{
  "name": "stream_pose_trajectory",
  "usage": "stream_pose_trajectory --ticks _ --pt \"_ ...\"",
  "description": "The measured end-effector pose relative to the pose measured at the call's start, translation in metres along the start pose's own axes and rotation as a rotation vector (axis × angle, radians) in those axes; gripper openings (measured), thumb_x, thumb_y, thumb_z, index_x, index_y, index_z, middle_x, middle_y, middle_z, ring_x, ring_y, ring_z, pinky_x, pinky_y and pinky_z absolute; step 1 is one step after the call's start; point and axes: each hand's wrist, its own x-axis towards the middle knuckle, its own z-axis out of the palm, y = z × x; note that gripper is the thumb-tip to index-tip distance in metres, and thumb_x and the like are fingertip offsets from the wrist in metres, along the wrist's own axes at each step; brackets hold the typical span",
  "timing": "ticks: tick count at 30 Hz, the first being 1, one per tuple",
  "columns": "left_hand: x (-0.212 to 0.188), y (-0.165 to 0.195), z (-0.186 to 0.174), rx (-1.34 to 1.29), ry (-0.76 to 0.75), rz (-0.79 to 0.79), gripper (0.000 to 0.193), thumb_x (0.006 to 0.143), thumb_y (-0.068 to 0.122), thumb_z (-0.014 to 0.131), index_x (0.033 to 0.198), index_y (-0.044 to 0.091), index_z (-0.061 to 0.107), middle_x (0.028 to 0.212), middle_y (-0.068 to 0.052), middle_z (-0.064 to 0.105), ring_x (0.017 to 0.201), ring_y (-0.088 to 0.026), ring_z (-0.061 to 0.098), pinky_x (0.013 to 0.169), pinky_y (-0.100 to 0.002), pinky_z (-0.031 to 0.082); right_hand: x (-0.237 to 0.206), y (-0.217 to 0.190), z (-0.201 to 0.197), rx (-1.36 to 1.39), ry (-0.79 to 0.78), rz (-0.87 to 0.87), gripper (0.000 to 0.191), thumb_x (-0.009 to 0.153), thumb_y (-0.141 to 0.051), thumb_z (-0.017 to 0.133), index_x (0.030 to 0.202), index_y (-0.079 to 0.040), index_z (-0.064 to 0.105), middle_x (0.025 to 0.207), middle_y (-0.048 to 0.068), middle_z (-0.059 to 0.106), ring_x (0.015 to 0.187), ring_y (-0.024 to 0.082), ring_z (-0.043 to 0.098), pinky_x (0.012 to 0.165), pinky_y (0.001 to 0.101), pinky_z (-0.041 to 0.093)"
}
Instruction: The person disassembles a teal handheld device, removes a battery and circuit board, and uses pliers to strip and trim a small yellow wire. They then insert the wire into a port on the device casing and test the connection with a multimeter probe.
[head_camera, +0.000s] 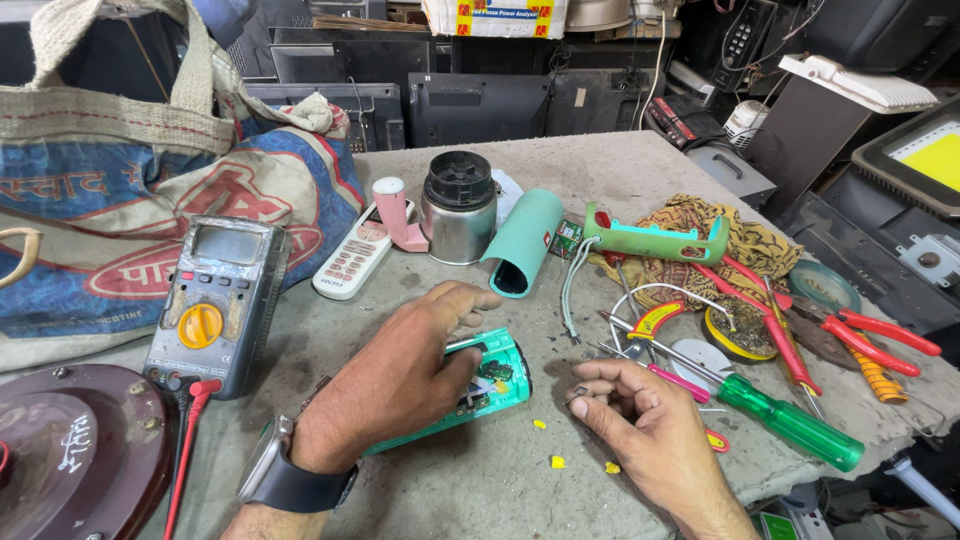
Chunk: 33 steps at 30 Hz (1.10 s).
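Cluttered grey surface (520, 480) with tools and a meter (215, 305). Left hand (400, 385) wraps its grip around an opened green speaker body (490, 375) lying at centre; right hand (640, 420) pinches a tiny part (578, 393). Likely light and stiff, with fragile exposed circuitry; best held by the casing.

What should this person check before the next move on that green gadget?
1. Left hand steadies the green casing: ok.
2. Right hand pinches a small part: ok, kind cannot tell.
3. Screwdriver within reach beside the right hand: ok.
4. Multimeter close by, red lead plugged in: ok.
5. Yellow scraps littering the table: not ok.
6. Wiring inside the casing sound: cannot tell.
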Motion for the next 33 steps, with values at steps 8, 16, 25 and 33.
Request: stream_pose_trajectory --ticks 8,16,25,33 --pt "0.0 -0.004 0.003 0.002 -0.038 -0.021 0.039 0.079 0.003 0.068 0.117 0.0 0.065 0.122 -0.019 0.068 0.113 -0.038 0.066 0.093 -0.044 0.052 -0.002 -0.002 0.0 -0.019 0.006 -0.009 0.03 0.084 -0.01 0.078 0.114 -0.004 0.076 0.089 0.002 0.076 0.08 0.007 0.066 0.071 0.0244 0.055" --pt "0.0 0.0 0.0 0.01 -0.115 -0.004 0.022 0.073 0.007 0.075 0.095 0.003 0.074 0.124 -0.013 0.07 0.109 -0.033 0.069 0.092 -0.04 0.054 -0.004 0.0 0.001 0.024 0.036 -0.005 0.025 0.083 -0.01 0.079 0.108 -0.004 0.077 0.085 0.0 0.075 0.077 0.006 0.065 0.068 0.0237 0.053" --pt "-0.014 0.025 0.004 0.11 -0.16 -0.017 0.022 0.072 0.008 0.076 0.093 0.005 0.072 0.114 -0.014 0.063 0.111 -0.033 0.062 0.091 -0.041 0.051 -0.006 -0.006 0.002 -0.004 0.054 -0.008 0.022 0.082 -0.007 0.08 0.103 -0.003 0.079 0.086 0.001 0.077 0.077 0.007 0.066 0.068 0.0244 0.054" --pt "-0.042 0.028 0.014 0.215 -0.091 0.2 0.039 0.065 0.002 0.067 0.102 0.006 0.079 0.136 -0.019 0.059 0.133 -0.038 0.05 0.106 -0.048 0.043 -0.012 -0.011 0.003 0.054 0.099 0.001 0.02 0.085 -0.006 0.077 0.105 -0.002 0.078 0.086 0.003 0.077 0.075 0.007 0.066 0.065 0.0234 0.053"
